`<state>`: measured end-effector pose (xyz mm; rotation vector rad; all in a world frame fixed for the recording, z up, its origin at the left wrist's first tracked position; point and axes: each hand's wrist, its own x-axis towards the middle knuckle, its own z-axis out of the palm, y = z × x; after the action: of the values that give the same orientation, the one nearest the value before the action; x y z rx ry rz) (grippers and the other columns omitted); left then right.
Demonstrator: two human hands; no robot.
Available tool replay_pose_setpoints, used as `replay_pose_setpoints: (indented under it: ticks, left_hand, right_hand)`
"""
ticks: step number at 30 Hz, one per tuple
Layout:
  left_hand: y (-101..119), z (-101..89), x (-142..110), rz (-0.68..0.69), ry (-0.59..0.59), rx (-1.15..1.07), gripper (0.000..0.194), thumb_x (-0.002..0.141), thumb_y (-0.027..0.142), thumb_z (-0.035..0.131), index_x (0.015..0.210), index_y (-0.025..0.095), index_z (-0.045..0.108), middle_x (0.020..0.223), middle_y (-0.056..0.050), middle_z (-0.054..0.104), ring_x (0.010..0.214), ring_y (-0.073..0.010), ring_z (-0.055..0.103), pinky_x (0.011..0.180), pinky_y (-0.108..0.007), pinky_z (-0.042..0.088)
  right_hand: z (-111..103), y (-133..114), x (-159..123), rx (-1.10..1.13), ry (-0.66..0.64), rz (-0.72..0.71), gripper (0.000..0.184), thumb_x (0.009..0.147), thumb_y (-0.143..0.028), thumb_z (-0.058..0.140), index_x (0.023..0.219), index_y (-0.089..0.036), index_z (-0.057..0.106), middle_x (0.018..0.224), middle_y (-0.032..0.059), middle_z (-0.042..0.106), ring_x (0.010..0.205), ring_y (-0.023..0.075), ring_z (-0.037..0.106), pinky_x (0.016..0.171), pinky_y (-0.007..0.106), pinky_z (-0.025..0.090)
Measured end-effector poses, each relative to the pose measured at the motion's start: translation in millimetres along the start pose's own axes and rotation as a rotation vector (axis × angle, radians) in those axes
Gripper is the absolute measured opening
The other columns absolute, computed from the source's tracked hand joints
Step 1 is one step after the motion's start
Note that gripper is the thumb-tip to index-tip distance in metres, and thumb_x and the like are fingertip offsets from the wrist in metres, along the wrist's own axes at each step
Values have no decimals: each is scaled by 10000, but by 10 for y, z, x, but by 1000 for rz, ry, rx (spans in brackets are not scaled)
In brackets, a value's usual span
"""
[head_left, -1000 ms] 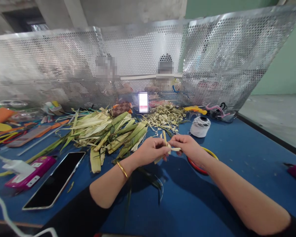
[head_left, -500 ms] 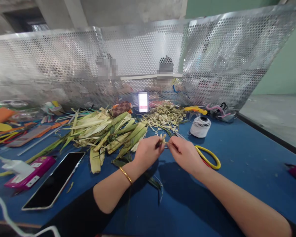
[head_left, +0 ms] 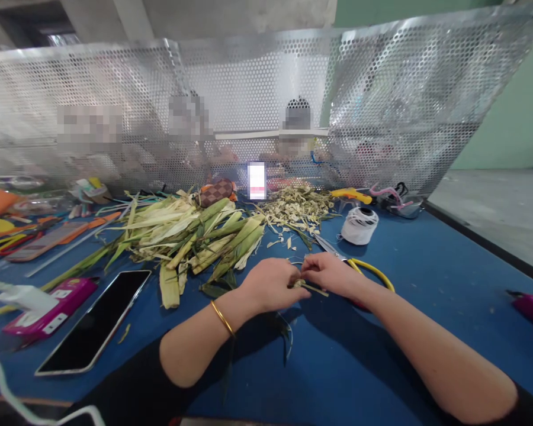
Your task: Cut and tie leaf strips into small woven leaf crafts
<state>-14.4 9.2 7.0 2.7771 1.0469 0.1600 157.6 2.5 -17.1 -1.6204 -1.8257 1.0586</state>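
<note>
My left hand [head_left: 273, 285] is closed around a small bundle of corn husk [head_left: 313, 288], whose thin end sticks out to the right below the fingers. Pinched close against it, my right hand [head_left: 331, 276] has its fingertips touching the bundle; a fine white thread [head_left: 295, 262] shows just above them, partly hidden. Scissors [head_left: 373, 271] with yellow and red handles lie beneath and beyond my right hand. A spool of white thread [head_left: 359, 229] stands behind them. Under my left wrist, a dark green leaf strip [head_left: 286, 343] rests on the table.
Left of my hands lies a heap of corn husks [head_left: 182, 236]; shredded husk [head_left: 297, 207] is piled behind. A phone [head_left: 95, 322], a magenta power strip [head_left: 53, 307] and a white cable [head_left: 4, 378] occupy the left. A perforated screen [head_left: 257, 77] stands across the back, with people beyond.
Both hands have moved slightly down and closer together, and my left hand has turned. The husk's thin end now points right, and the scissor blades have come into view.
</note>
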Motion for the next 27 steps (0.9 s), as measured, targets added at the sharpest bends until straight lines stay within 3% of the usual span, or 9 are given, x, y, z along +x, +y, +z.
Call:
replay_pose_setpoints:
  ticks: [2,5,9,16,21,27]
  left_hand:
    - [-56,-39,17,-31,3,-129,316,880,359,468,801,175,713,802,-62,699,781,-186,627,664,-249,416]
    - [-115,-50,35,-73,27,-225,267,845,203,458,907,191,717,831,-34,716,782,-160,625,664,-230,404]
    - [-150,-18,34,-112,42,-142,225,772,213,555,926,198,718,798,-29,711,752,-171,618,646,-242,398]
    - [-268,-76,35,-128,5,29,189,790,266,552,815,208,729,819,-48,708,793,-192,611,631,-257,380]
    - [-332,-81,82,-157,13,-176,180,774,309,576,764,188,709,746,-18,684,690,-145,571,590,-228,362]
    - [-312,34,122,-263,32,-608,198,720,334,592,697,156,676,615,6,624,578,-114,531,539,-209,366]
  right_hand:
    - [-13,-11,-22,-127,-2,-67,64,679,-231,620,679,-167,618,599,-13,588,542,109,481,493,216,335]
    - [-14,-37,-53,-279,-1,-120,96,689,-251,647,745,-174,641,631,-10,604,585,126,504,534,226,336]
    - [3,-67,-71,-378,6,-135,81,692,-209,658,770,-188,650,652,-11,609,608,135,514,551,227,323]
    - [12,-60,-58,-384,5,-134,82,684,-159,655,753,-202,663,644,-23,615,596,128,521,556,220,322]
    - [17,-81,-70,-429,14,-156,88,697,-168,649,768,-210,677,666,-18,618,619,132,522,563,220,313]
    - [28,-87,-70,-470,22,-167,92,712,-181,654,791,-214,688,695,-4,637,659,144,548,580,222,319]
